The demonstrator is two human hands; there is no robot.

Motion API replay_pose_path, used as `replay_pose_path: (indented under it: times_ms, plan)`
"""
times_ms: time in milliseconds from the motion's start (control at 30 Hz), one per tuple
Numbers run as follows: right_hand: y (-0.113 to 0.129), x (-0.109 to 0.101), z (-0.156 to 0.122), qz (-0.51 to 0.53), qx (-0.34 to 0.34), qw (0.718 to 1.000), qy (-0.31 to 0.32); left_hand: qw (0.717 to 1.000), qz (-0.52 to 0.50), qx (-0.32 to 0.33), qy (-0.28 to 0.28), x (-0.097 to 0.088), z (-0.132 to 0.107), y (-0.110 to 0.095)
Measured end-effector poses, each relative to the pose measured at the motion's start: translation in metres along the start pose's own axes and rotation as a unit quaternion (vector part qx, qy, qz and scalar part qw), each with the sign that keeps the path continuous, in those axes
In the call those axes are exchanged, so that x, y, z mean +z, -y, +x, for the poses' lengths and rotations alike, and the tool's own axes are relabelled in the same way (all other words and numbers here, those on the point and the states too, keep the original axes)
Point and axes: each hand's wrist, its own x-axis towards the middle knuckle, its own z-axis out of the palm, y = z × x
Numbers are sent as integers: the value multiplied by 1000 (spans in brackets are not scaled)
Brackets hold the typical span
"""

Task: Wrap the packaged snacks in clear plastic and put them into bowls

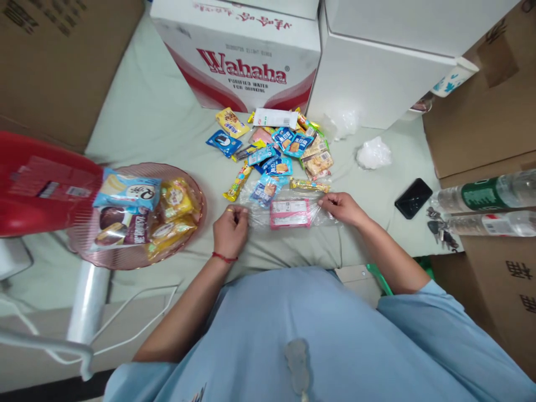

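Note:
A clear plastic bag (258,218) lies flat on the pale green cloth, close in front of my body. My left hand (230,231) pinches its left edge, and my right hand (341,207) grips its upper right edge between thumb and fingers. Between my hands a pink packet with a white label (290,213) sits on or inside the bag; I cannot tell which. Just beyond are a blue snack packet (266,191) and two yellow stick packets, one upright-leaning at left (238,181) and one lying across (310,185). Behind them spreads a heap of small wrapped snacks (281,146).
A pink ribbed plate (200,195) with packaged cakes and a red container (46,184) stand at left. White boxes (251,56) line the back. Crumpled plastic (374,153), a phone (414,199), keys (443,231) and bottles (486,195) lie at right.

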Motion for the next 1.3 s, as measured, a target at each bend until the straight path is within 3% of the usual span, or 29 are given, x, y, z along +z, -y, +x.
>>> replay_pose_path:
  times_ms: [100, 233, 333, 400, 467, 567, 633, 733, 800, 933, 1133, 1300]
  plan:
    - [7, 0, -2, -149, -23, 987, -51, 999, 3, 0, -41, 2, -3, -3]
    - [32, 0, -5, -282, -92, 945, -136, 981, 46, 87, -165, -2, -28, -3]
    - [48, 10, 9, -276, -179, 939, -98, 944, 89, 194, -250, -7, -47, -8]
    - [51, 22, 25, -261, -216, 940, -39, 915, 99, 284, -267, -9, -54, -14]
    - [50, 33, 41, -247, -239, 939, 18, 897, 100, 365, -227, -8, -55, -22]
    - [46, 44, 54, -228, -263, 935, 61, 892, 113, 427, -97, 1, -51, -32]
    - [45, 46, 54, -224, -265, 936, 62, 888, 143, 435, -30, 11, -45, -37]
    - [50, 42, 52, -236, -255, 934, 83, 888, 194, 416, 24, 26, -36, -42]
    - [58, 39, 54, -262, -237, 934, 52, 890, 211, 403, 38, 31, -31, -43]
    - [73, 35, 69, -333, -182, 923, -68, 888, 227, 397, 40, 33, -29, -47]
    - [84, 38, 98, -406, -155, 900, 19, 883, 243, 401, 26, 34, -34, -46]
    - [94, 29, 87, -383, -177, 903, 77, 879, 256, 403, 21, 36, -37, -43]
